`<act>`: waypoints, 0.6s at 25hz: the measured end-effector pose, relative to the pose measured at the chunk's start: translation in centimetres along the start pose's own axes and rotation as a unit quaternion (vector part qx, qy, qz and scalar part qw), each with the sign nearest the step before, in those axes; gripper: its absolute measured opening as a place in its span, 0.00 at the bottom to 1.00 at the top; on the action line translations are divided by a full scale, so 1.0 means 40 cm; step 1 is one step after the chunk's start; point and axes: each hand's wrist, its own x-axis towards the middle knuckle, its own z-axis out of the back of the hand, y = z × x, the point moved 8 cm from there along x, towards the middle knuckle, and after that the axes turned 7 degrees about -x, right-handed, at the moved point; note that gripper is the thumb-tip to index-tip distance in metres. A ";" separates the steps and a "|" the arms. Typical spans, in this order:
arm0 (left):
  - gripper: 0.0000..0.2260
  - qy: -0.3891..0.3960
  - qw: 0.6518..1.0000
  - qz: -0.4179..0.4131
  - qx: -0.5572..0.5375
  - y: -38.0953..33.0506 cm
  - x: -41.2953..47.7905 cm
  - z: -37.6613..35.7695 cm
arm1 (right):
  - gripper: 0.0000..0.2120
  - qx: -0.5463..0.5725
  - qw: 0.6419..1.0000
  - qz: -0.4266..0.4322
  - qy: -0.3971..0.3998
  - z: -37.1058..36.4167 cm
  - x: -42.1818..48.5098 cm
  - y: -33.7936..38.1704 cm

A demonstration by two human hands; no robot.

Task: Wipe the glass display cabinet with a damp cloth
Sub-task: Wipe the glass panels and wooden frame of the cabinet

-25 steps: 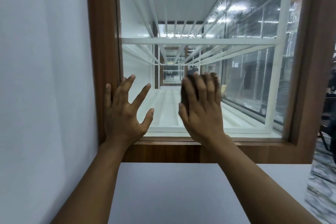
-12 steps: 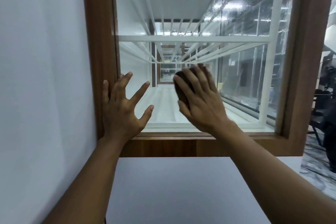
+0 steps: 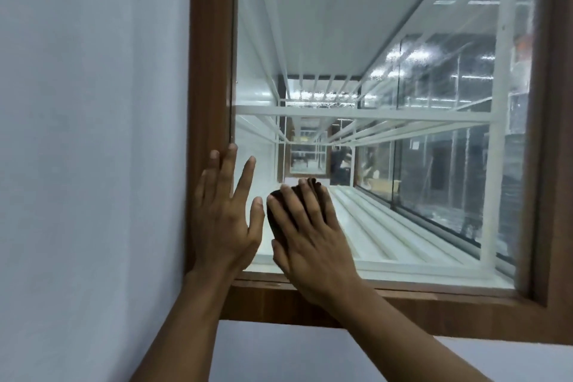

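from the head view, faces the glass display cabinet (image 3: 387, 183) end-on, through a pane set in a brown wooden frame (image 3: 210, 56). presses a dark cloth (image 3: 274, 223) flat against the lower left part of the glass with the right hand (image 3: 313, 245), fingers straight and close together over it, so only the cloth's edges show beside the index finger and past the fingertips. lays the left hand (image 3: 221, 223) flat just beside it, fingers spread wide and holding nothing, outer fingers on the frame's left upright, index finger and thumb over the glass. brings the left thumb very near the right index finger; cannot tell whether in contact. shows white shelf bars (image 3: 356, 113) running back inside the cabinet, and a plain pale wall (image 3: 93, 133) left of the frame and below it.
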 end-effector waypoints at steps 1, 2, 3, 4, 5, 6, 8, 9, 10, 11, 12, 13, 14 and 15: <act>0.28 0.003 1.000 0.000 0.004 0.001 0.034 0.002 | 0.31 0.000 1.000 -0.015 -0.012 0.004 0.023 -0.016; 0.29 0.005 1.000 0.003 0.004 0.003 0.071 0.004 | 0.30 0.003 0.999 -0.039 -0.023 0.011 0.055 -0.043; 0.28 0.006 1.000 0.008 0.002 0.004 0.104 0.008 | 0.29 0.009 0.997 -0.063 -0.034 0.021 0.095 -0.075; 0.28 0.005 1.000 0.010 0.003 0.005 0.136 0.011 | 0.29 0.013 0.996 -0.079 -0.045 0.031 0.148 -0.106; 0.28 0.007 1.000 0.012 0.006 0.005 0.156 0.013 | 0.28 0.017 0.995 -0.085 -0.053 0.040 0.207 -0.132; 0.28 0.011 1.000 0.016 0.009 0.002 0.163 0.015 | 0.28 0.024 0.995 -0.082 -0.058 0.050 0.271 -0.153; 0.28 0.022 1.000 0.013 0.015 -0.005 0.186 0.026 | 0.28 0.031 0.995 -0.076 -0.064 0.070 0.410 -0.203; 0.27 0.024 1.000 0.016 0.012 0.000 0.223 0.034 | 0.29 0.029 0.994 -0.081 -0.067 0.079 0.478 -0.230; 0.28 0.024 0.999 0.022 0.005 0.007 0.278 0.041 | 0.29 0.025 0.994 -0.087 -0.069 0.087 0.537 -0.253; 0.28 0.021 0.999 0.030 -0.003 0.016 0.347 0.051 | 0.29 0.022 0.993 -0.092 -0.071 0.095 0.588 -0.270; 0.29 0.017 0.999 0.041 -0.016 0.024 0.431 0.061 | 0.29 0.024 0.993 -0.093 -0.073 0.102 0.640 -0.289; 0.28 0.011 0.998 0.048 -0.025 0.027 0.512 0.072 | 0.29 0.026 0.993 -0.091 -0.077 0.110 0.685 -0.308; 0.28 0.006 0.998 0.053 -0.027 0.024 0.579 0.079 | 0.28 0.027 0.992 -0.090 -0.080 0.117 0.727 -0.332; 0.28 0.007 0.998 0.059 -0.022 0.020 0.632 0.082 | 0.28 0.030 0.992 -0.088 -0.081 0.124 0.767 -0.358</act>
